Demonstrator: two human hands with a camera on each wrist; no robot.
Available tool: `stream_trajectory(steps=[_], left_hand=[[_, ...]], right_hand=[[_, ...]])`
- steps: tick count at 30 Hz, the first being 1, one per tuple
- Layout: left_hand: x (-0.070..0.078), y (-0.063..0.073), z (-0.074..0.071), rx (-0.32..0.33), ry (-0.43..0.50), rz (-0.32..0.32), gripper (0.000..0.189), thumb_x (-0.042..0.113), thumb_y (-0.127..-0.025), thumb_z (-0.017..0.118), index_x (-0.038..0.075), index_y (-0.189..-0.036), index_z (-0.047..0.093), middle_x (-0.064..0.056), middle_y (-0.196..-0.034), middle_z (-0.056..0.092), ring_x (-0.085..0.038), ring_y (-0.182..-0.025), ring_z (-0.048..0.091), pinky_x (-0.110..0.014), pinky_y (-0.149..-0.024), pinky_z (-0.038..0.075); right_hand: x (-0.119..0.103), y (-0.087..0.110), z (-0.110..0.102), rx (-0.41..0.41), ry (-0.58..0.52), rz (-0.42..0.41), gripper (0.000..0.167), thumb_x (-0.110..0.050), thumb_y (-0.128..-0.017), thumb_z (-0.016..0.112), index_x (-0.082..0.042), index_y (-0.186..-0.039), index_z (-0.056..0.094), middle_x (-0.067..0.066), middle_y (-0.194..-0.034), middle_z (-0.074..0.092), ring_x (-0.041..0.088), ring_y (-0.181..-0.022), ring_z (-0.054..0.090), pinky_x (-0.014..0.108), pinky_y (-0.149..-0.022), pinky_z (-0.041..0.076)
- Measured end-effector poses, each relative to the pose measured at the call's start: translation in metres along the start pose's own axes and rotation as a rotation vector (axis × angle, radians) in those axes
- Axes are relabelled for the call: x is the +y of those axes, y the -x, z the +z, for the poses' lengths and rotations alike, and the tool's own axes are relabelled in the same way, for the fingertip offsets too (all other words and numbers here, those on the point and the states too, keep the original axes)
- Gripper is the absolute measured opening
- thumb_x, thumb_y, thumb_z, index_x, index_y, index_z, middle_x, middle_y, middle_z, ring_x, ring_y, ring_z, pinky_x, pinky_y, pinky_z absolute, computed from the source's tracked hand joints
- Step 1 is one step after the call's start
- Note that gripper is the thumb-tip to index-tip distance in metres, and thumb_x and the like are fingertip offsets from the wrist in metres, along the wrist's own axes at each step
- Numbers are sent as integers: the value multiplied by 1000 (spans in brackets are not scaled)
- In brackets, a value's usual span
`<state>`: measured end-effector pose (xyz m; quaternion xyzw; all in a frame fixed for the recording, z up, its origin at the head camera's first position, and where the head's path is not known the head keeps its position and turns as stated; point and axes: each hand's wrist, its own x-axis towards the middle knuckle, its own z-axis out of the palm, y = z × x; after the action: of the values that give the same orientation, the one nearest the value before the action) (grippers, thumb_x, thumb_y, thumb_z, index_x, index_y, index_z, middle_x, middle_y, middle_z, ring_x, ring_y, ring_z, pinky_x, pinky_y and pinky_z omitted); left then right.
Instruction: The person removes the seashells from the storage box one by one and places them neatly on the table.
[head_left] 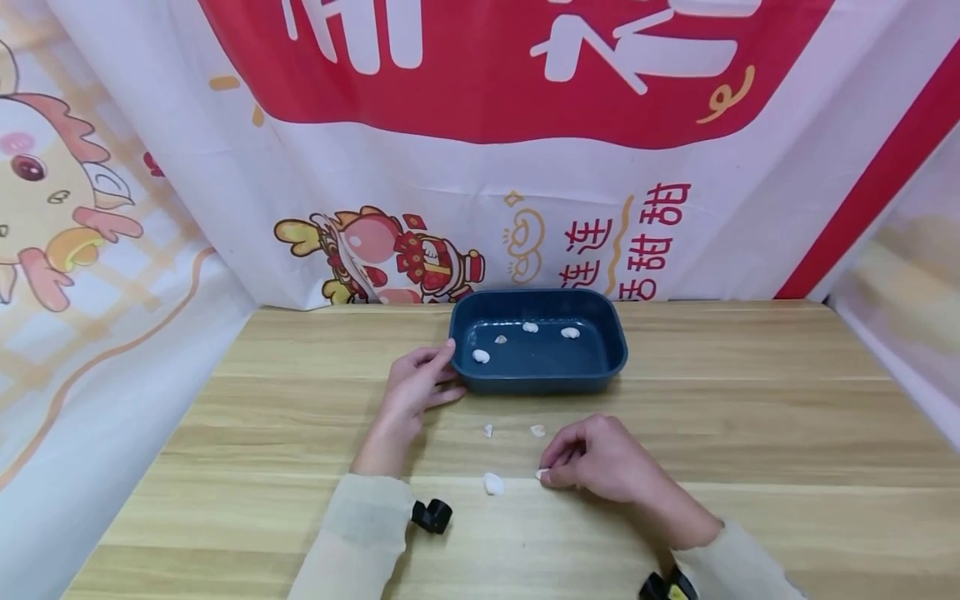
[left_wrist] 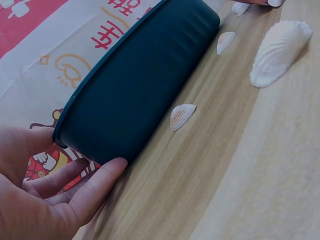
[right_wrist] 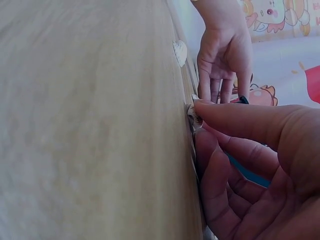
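Note:
My left hand (head_left: 420, 383) touches the left end of a dark blue plastic basin (head_left: 540, 385). Its thumb is at the rim, and the other fingers (left_wrist: 97, 187) reach out against the lower wall, fairly straight. Low over the table, my right hand (head_left: 600, 460) pinches a small white seashell (right_wrist: 195, 116) between thumb and fingertips. A bigger ribbed white shell (head_left: 492, 483) lies left of that hand. Nearer the basin are two small shells, one on the left (head_left: 488, 431) and one on the right (head_left: 537, 431). Several shells, among them a white one (head_left: 481, 356), lie inside the basin.
The wood-grain table (head_left: 262, 467) ends at a hanging white cloth (head_left: 735, 225) with red print and cartoon figures, close behind the basin. More cloth (head_left: 150, 367) hangs along the left side. Black cameras (head_left: 432, 517) are strapped to both wrists.

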<state>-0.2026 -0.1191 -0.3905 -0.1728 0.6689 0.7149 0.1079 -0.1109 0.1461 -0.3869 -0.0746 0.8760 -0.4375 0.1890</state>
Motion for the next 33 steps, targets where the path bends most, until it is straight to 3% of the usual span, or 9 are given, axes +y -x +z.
stream_trajectory(steps=[13, 21, 33], left_hand=[[-2, 0, 0, -7, 10, 1, 48, 40, -106, 70, 8, -141, 65, -20, -135, 70, -30, -119, 73, -43, -93, 68], [0, -1, 0, -10, -1, 0, 48, 41, -107, 68, 9, -142, 64, -20, -136, 70, -30, -119, 72, -42, -94, 68], [-1, 0, -1, -7, -7, 5, 47, 41, -107, 68, 9, -141, 65, -20, -134, 70, -30, -120, 72, -42, -93, 68]], right_hand=[[3, 0, 1, -16, 24, -32, 11, -16, -85, 93, -19, -87, 82, -5, -77, 73, 14, -72, 63, 22, -61, 51], [0, 0, 0, -18, 28, 2, 11, -16, -86, 92, -19, -88, 82, -5, -79, 74, 15, -72, 63, 23, -62, 51], [6, -1, -5, -50, -65, -12, 11, -19, -87, 92, -17, -93, 82, -1, -83, 75, 17, -70, 62, 24, -56, 52]])
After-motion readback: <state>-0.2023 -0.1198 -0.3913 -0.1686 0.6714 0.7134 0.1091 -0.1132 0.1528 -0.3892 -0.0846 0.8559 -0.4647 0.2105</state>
